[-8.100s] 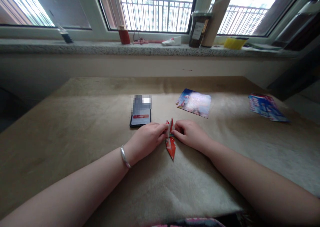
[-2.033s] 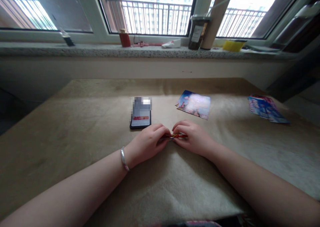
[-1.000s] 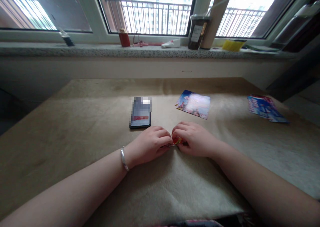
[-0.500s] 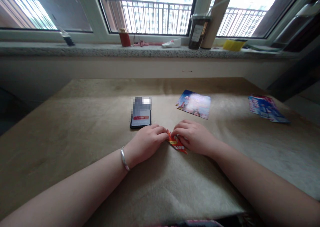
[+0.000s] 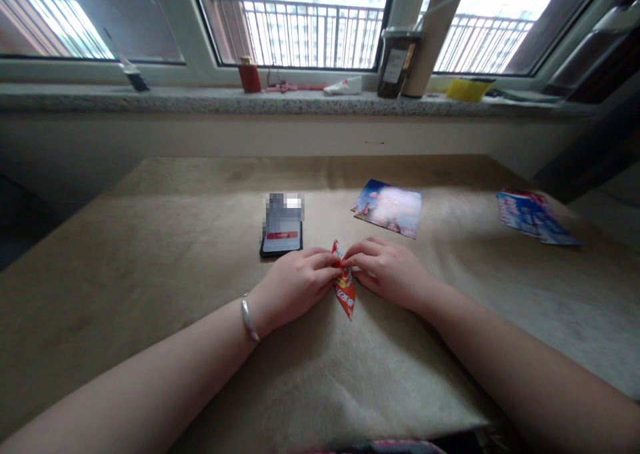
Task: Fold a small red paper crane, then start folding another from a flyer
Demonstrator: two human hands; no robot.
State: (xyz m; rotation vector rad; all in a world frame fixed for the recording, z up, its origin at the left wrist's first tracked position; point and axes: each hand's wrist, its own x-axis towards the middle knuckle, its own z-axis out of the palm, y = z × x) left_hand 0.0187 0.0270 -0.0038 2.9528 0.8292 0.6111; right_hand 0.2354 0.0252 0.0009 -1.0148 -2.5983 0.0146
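A small red-orange wrapper [image 5: 345, 299], printed with white characters and a yellow patch, lies folded to a long pointed shape just above the tabletop. My left hand [image 5: 297, 282] pinches its left side near the middle, fingertips together. From the right, my right hand [image 5: 393, 267] grips the same middle part between thumb and fingers. One tip of the wrapper points away from me and the other toward me. The fingertips cover its centre, so the folds there are hidden. A silver bangle [image 5: 250, 317] circles the left wrist.
A phone [image 5: 283, 224] lies beyond my left hand, its screen partly blurred. Further back is a blue floral sheet [image 5: 389, 207], with several blue-and-pink packets or sheets [image 5: 535, 217] at the right. The stone sill [image 5: 200, 102] holds a red container [image 5: 249, 75] and a dark jar [image 5: 397, 64].
The wrapper has turned from a slanted position to nearly pointing toward me, and its far tip now shows above the fingers. Both hands have shifted slightly, fingertips closer together at its middle.
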